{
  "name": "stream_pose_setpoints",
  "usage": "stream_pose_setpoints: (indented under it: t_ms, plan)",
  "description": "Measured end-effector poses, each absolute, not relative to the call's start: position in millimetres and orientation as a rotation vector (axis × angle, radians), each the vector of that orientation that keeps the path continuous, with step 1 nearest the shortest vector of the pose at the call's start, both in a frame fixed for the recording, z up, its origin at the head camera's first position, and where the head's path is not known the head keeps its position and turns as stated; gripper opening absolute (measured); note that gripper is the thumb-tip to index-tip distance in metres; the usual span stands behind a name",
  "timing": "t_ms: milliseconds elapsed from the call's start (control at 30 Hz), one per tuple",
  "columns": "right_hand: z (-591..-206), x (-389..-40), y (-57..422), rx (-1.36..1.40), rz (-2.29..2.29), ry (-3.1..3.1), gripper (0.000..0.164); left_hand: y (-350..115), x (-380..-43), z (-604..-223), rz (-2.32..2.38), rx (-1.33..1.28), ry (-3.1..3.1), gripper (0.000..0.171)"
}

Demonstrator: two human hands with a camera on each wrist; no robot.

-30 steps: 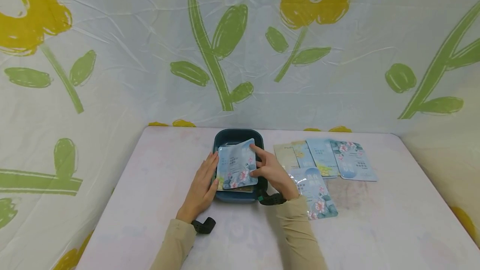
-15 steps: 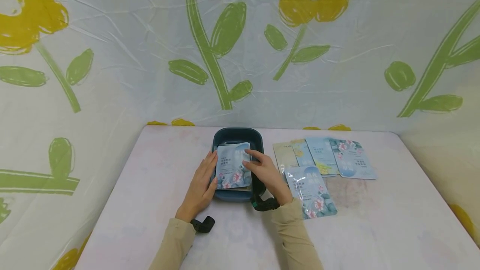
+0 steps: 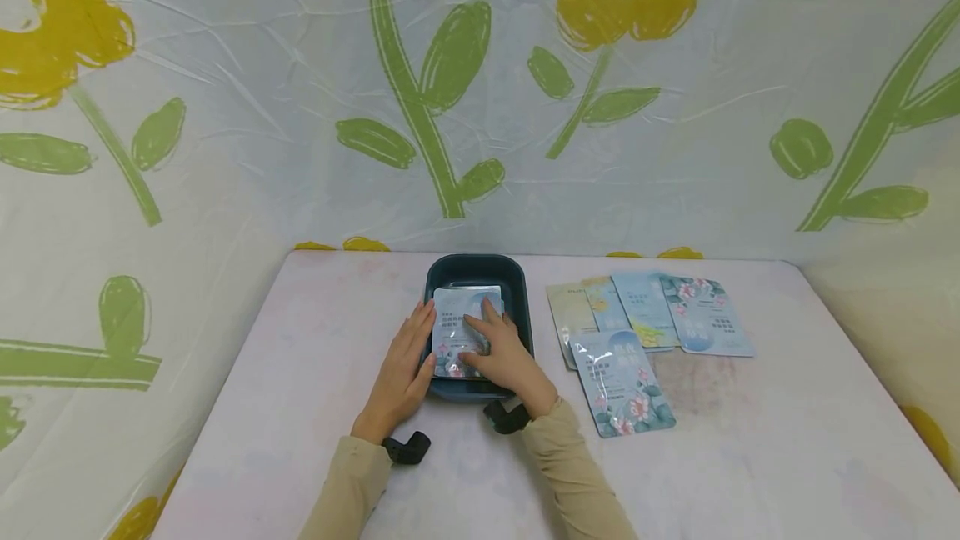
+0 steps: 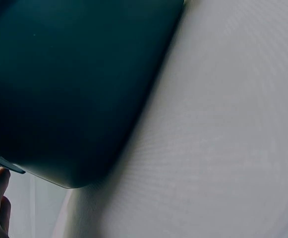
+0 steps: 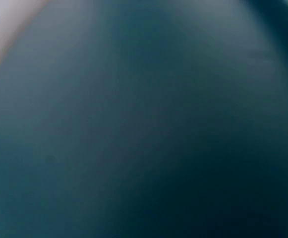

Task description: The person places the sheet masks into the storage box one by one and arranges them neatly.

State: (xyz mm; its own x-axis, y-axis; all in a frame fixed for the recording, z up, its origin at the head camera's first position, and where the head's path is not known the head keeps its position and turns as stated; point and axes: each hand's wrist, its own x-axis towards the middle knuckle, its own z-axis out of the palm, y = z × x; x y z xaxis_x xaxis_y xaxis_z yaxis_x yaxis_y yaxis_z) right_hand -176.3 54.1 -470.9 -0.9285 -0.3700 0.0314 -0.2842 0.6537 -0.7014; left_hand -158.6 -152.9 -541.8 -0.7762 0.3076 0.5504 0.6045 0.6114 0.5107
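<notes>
Inside a dark teal bin (image 3: 480, 268) lies a stack of flat sachets, topped by a light blue sachet (image 3: 453, 343) with pink flowers. My right hand (image 3: 512, 357) rests on that top sachet, its fingers spread over the right half. Along the left side of the bin lies my left hand (image 3: 399, 375), fingers fairly straight and touching the rim. In the left wrist view, the bin's outer wall (image 4: 74, 94) fills the left, with a few fingers at the lower-left edge. Only blurred teal, apparently the bin wall (image 5: 134, 119), fills the right wrist view. Lower sachets are mostly hidden.
Right of the bin, a blue floral sachet (image 3: 624, 386) lies on the white table (image 3: 750, 440). Behind it overlap a beige sachet (image 3: 572, 313), a blue-and-yellow sachet (image 3: 643, 307) and another floral sachet (image 3: 708, 319). A flower-print cloth (image 3: 300, 107) hangs behind the table.
The top sachet, first tilted and held at its right edge, now lies flat on the stack. My right hand has moved left onto it; my left hand has stayed at the bin.
</notes>
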Motion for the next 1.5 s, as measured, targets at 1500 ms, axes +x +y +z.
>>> stream_pose_setpoints:
  t_ms: [1500]
  plan:
    - [-442,-174,135,-0.305,-1.829,2.712,0.052,-150,-153,-537,-0.973,-0.701,-2.460,0.062]
